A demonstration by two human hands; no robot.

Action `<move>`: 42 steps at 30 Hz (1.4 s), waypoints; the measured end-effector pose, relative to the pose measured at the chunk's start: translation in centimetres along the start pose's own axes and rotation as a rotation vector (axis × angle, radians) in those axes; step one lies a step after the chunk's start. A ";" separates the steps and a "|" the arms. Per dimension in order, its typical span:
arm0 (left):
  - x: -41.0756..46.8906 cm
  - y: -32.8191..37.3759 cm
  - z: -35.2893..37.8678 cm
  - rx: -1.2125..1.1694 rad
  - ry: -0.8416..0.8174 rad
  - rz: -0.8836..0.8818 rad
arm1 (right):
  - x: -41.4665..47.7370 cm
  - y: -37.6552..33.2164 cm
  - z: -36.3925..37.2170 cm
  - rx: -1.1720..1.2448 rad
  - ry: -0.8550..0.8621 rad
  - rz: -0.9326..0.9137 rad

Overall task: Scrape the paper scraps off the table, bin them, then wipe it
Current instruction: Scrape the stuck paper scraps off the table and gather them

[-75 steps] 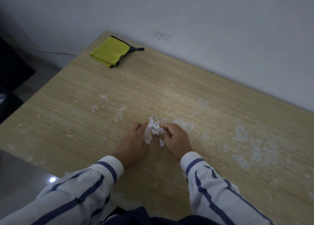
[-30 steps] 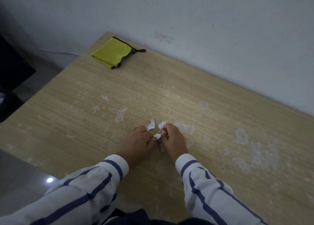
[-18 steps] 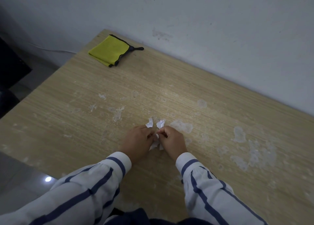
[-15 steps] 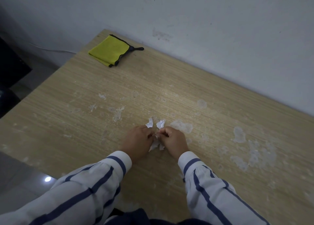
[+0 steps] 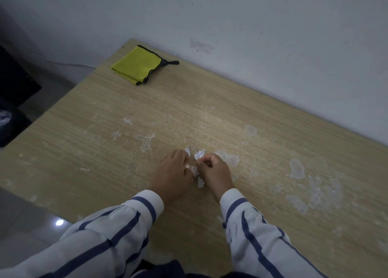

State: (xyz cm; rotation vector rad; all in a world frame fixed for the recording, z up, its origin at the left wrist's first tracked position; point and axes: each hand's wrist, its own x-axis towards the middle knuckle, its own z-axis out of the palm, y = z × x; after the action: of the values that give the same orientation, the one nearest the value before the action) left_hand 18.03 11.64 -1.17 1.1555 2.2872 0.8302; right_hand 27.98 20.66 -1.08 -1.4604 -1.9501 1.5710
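Most of the scraps (image 5: 199, 154) are buried between the two hands, mid-counter (image 5: 105, 151), and only a few white bits peek out. Right hand (image 5: 215, 172): fingers (image 5: 206, 159) curled tight, pinching paper. Left hand (image 5: 171, 175) sits right against it, fingers bent onto the pile; grip or mere touch, can't tell. Since a couple of seconds back, the hands have drawn together and far less paper shows. Yellow cloth (image 5: 136, 64) hasn't budged from the far corner.
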 end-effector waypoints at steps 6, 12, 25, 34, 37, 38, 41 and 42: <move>0.1 -0.6 0.1 0.158 0.102 0.247 | 0.3 -0.3 -0.1 0.204 -0.046 0.138; 0.8 -0.7 -0.6 0.173 0.060 0.298 | 0.4 -0.8 -0.3 0.261 -0.105 0.158; 1.3 0.2 -1.4 -0.140 0.033 0.199 | 0.7 -2.2 -1.2 0.538 -0.040 0.359; 1.0 -0.3 -2.8 -0.414 -0.286 -0.372 | 0.0 -2.8 -1.4 0.070 -0.088 0.182; 0.9 -0.7 -2.4 -0.125 -0.347 -0.301 | 0.1 -2.2 -1.0 -0.086 -0.089 0.126; 0.7 -0.6 -2.2 -0.009 -0.349 -0.249 | 0.0 -2.0 -0.8 -0.147 -0.096 0.092; 0.2 -0.4 -1.9 0.235 -0.272 -0.113 | -0.2 -1.2 -0.8 -0.342 -0.153 -0.034; 0.1 -0.6 -1.8 0.264 -0.242 -0.083 | -0.3 -1.0 -1.0 -0.398 -0.176 -0.071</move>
State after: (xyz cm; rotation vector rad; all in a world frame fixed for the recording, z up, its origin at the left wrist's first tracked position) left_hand 16.52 10.84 -0.29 1.1884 2.2679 0.3414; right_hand 28.28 21.07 0.25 -1.4047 -2.5010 1.3756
